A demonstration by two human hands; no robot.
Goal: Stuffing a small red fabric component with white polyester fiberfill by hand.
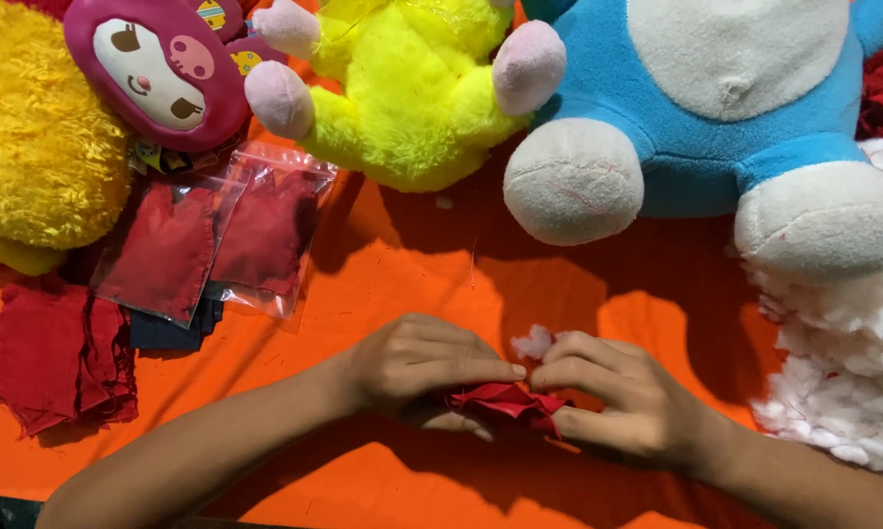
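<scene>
Left: folded dark red cloth pieces (59, 358) lying unused. Centre: left hand (417, 362) and right hand (622, 397) together, pinching small red fabric piece (510, 402) over orange-covered counter (402, 274); white stuffing tuft (534, 343) just behind, apparently part-filled. Right: loose white stuffing heap (843, 372) remaining.

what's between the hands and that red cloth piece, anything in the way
Nothing visible. The left hand and right hand both already pinch the red cloth piece directly. A small tuft of white stuffing sits just behind the fingertips, not between them and the cloth.
</scene>
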